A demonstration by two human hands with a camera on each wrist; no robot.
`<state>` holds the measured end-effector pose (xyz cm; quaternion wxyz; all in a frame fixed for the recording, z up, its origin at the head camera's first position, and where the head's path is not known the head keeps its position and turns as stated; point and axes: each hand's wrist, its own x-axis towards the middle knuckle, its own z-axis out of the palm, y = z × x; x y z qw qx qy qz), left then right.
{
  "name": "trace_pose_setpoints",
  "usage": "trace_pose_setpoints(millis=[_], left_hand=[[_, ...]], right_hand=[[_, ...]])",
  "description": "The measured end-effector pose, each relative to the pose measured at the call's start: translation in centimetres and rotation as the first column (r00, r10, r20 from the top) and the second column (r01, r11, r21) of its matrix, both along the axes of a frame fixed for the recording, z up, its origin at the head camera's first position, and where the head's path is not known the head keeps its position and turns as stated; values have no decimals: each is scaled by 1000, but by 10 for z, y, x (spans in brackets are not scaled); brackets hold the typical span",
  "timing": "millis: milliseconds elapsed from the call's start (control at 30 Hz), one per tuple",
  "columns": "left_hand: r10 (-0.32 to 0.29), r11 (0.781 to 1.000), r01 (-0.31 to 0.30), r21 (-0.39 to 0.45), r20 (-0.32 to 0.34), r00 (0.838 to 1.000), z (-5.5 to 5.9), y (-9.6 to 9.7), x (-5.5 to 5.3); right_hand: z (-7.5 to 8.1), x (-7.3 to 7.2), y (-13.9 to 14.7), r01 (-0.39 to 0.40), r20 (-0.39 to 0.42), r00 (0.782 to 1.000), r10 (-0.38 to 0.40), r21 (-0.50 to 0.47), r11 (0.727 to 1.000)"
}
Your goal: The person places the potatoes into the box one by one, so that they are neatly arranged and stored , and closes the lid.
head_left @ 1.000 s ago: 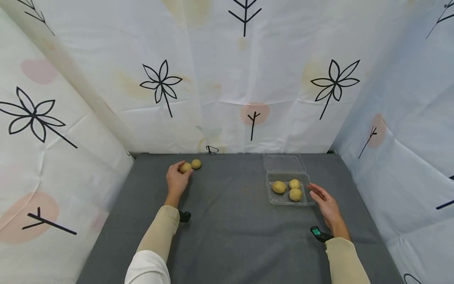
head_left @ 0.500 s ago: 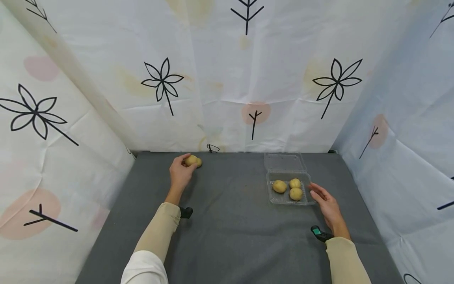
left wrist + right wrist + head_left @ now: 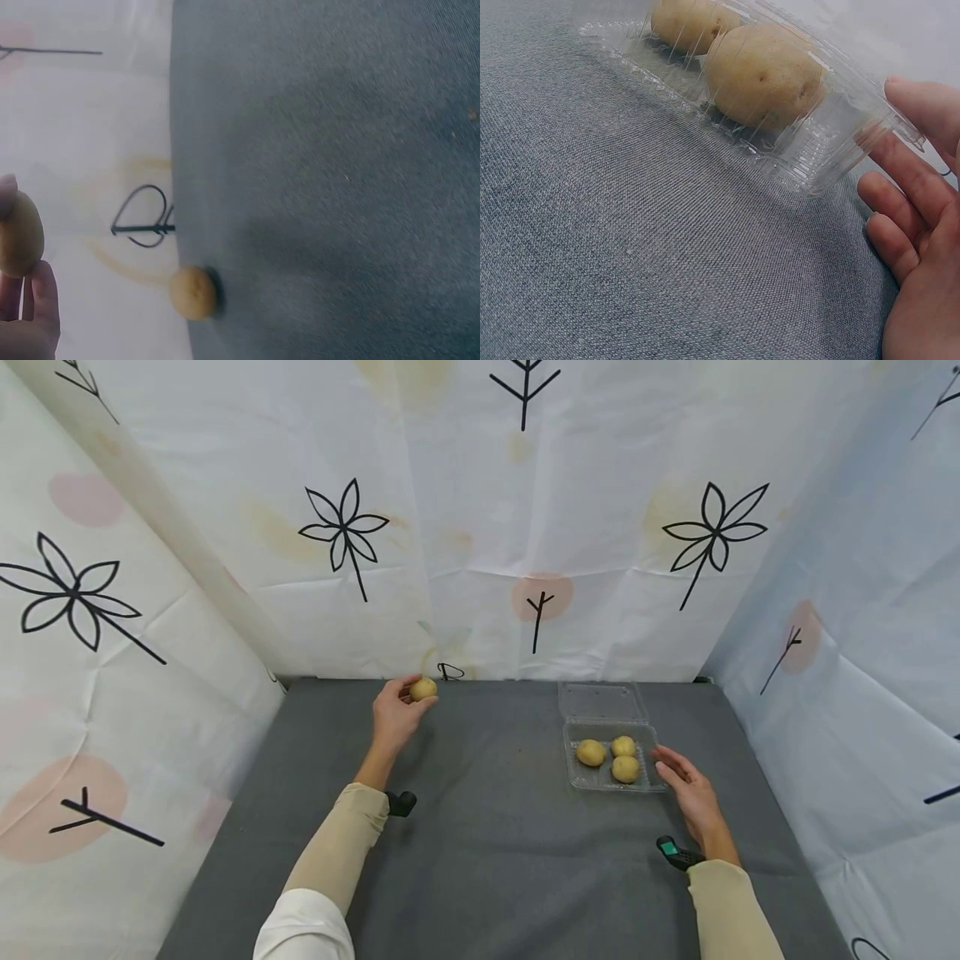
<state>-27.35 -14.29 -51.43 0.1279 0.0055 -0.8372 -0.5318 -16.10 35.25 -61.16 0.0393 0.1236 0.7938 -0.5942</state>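
My left hand (image 3: 395, 718) pinches a potato (image 3: 423, 688) between thumb and fingers, raised above the table's far left part. A second potato (image 3: 193, 292) lies by the table's back edge in the left wrist view; in the head view the held one hides it. On the right stands a clear plastic container (image 3: 573, 781), its hinged lid (image 3: 600, 703) folded back, with three potatoes (image 3: 625, 769) inside. My right hand (image 3: 693, 797) holds the container's right side; the right wrist view shows the thumb above the rim and a finger (image 3: 904, 165) against the wall.
Dark grey cloth covers the table (image 3: 495, 852). White printed curtains (image 3: 465, 527) hang behind it and along both sides. Each wrist carries a black strap device (image 3: 678, 855).
My left hand has taken hold of the potato and lifted it from the table, moving away and slightly right. The right hand and the container have stayed in place.
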Motion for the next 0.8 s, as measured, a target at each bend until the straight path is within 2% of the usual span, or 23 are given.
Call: trace_pose_setpoints(millis=[400, 800], left_hand=[[-101, 994, 103, 40, -50, 994, 16, 27, 3], [-178, 983, 179, 38, -12, 984, 24, 48, 12]], right_hand=[[5, 1, -2, 5, -5, 1000, -5, -4, 1000], [4, 2, -1, 11, -21, 1000, -12, -38, 999]])
